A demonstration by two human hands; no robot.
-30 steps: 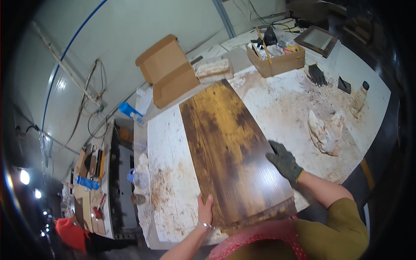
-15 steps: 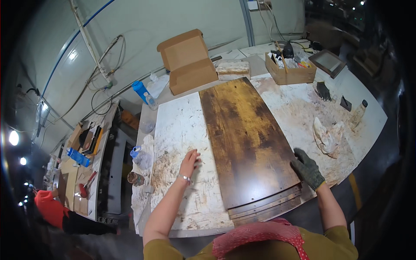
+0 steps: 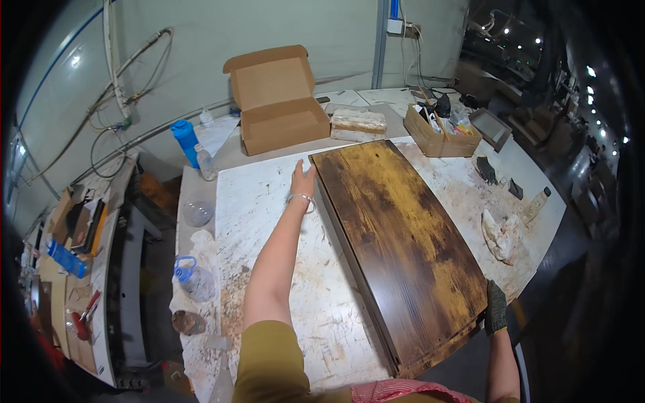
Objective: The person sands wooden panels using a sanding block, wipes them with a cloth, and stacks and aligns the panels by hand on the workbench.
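A long wood-grain panel (image 3: 403, 228), brown with yellowish patches, lies on top of a stack of similar boards, whose edges show along its left side and near end. My bare left hand (image 3: 304, 180), with a bracelet at the wrist, is stretched to the panel's far left corner. Its fingers are extended beside the edge; whether they touch it is hard to tell. My right hand (image 3: 496, 309), in a dark glove, is closed on the panel's near right corner. Some of its fingers are hidden by the board.
Beyond the stack are an open cardboard box (image 3: 285, 127), a stained block (image 3: 358, 125) and a carton of odds and ends (image 3: 440, 138). Bottles, including a blue one (image 3: 185, 142), line the left side. A crumpled rag (image 3: 498, 238) and a spare glove (image 3: 485, 170) lie right on the stained white table (image 3: 255, 221).
My left hand has reached forward to the panel's far left corner. My right hand has moved to its near right corner. The view has shifted, and the top panel now covers the stepped near edges.
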